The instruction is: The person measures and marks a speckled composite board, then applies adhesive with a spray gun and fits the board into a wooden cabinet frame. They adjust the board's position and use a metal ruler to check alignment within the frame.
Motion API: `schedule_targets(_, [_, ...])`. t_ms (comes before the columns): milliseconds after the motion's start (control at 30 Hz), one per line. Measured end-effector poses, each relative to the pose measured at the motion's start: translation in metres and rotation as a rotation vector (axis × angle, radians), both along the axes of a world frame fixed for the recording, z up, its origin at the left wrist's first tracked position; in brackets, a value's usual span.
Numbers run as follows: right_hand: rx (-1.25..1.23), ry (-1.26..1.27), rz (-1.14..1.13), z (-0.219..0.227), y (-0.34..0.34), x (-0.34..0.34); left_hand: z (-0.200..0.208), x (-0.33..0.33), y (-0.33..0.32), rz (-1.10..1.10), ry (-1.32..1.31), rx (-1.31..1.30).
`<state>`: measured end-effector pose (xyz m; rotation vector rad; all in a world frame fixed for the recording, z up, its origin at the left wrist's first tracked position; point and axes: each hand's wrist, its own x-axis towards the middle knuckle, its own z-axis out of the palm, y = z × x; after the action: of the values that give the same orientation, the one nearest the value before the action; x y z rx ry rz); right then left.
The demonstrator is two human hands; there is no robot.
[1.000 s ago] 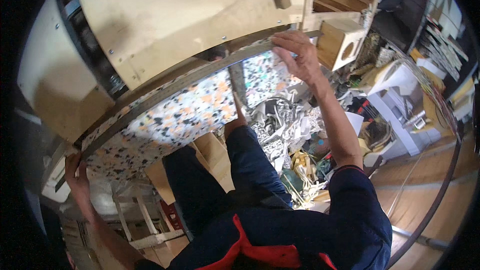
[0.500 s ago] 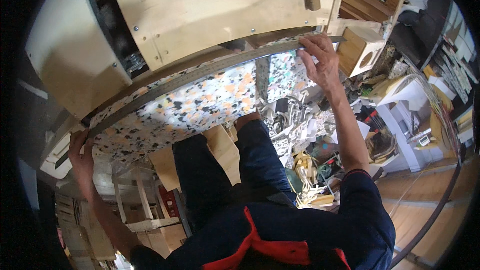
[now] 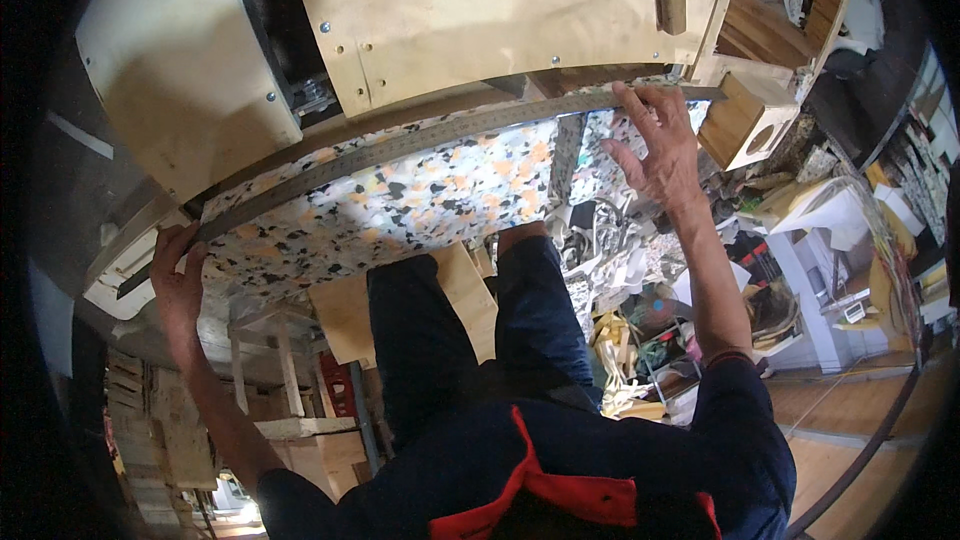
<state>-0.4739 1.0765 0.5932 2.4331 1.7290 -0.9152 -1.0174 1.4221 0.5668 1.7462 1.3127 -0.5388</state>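
A long metal ruler (image 3: 400, 147) lies across a speckled foam sheet (image 3: 430, 190) of white, orange and black pieces. At the ruler's left end, my left hand (image 3: 178, 285) is closed, its bent fingertips gripping the end and the foam edge beside it. Near the right end, my right hand (image 3: 664, 155) rests its stretched fingertips on the ruler, with the thumb spread away below it. A grey strip (image 3: 566, 155) crosses the sheet left of that hand. What lies under my right palm is partly hidden.
Pale plywood panels (image 3: 480, 10) with screws stand just beyond the foam. A wooden box with a round hole (image 3: 755, 125) sits by the ruler's right end. Scraps (image 3: 615, 240) lie heaped below right, and a wooden frame (image 3: 290, 370) stands at lower left.
The whole view has shifted, so the scene sits further right. My right thumb has moved off the ruler and its fingers have spread. My left hand stays at the ruler's end.
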Motion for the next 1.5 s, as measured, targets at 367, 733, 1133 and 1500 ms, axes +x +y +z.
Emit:
schedule_targets(367, [0.121,0.023,-0.03,-0.01,-0.002,-0.017,-0.007,-0.013,0.003,-0.053,0.021,0.018])
schedule_targets(733, [0.201,0.01,-0.019,-0.01,0.0,-0.017,-0.017,-0.029,0.002,-0.148,0.014,0.099])
schedule_targets(1133, [0.238,-0.009,-0.083,-0.015,-0.006,-0.02,-0.023,-0.038,0.007,-0.052,0.04,0.004])
schedule_targets(1500, [0.276,-0.03,-0.123,-0.021,-0.008,-0.023,-0.019,-0.028,0.009,-0.167,0.003,0.026])
